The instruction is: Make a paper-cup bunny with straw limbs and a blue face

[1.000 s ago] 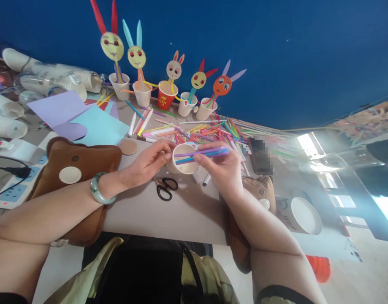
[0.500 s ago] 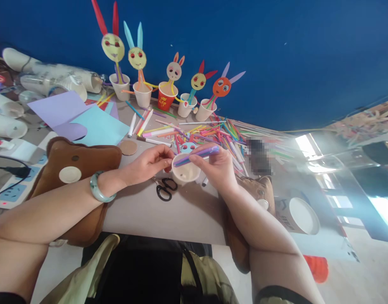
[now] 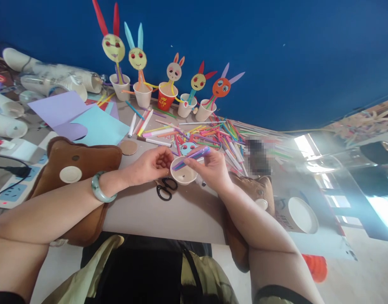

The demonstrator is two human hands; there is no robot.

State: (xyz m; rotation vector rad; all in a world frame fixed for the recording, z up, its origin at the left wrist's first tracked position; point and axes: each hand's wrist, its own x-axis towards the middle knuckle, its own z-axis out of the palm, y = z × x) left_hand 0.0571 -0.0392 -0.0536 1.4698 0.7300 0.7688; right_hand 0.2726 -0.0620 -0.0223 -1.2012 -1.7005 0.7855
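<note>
Between my hands a small white paper cup (image 3: 184, 176) is tilted so that I look into it; a small dark spot shows inside. My left hand (image 3: 157, 164) pinches with thumb and forefinger at the cup's left rim, its other fingers curled. My right hand (image 3: 214, 171) grips purple straws (image 3: 194, 157) that slant across the cup's mouth, their lower ends at its left inner side. Just behind the cup lies a light blue paper face (image 3: 188, 147) with red eyes. Black-handled scissors (image 3: 165, 189) lie below my left hand.
Paper-cup rabbit figures (image 3: 143, 95) line the blue wall. Coloured straws and markers (image 3: 209, 131) are strewn before them. Coloured paper sheets (image 3: 99, 126), a brown bear-shaped pouch (image 3: 76, 162) and a power strip (image 3: 18, 188) are left. A brown pouch (image 3: 255, 192) and paper tub (image 3: 303, 215) are right.
The cup and the purple straws have shifted slightly left and toward me, and my right hand has moved left with them. My left hand stays at the cup's left side.
</note>
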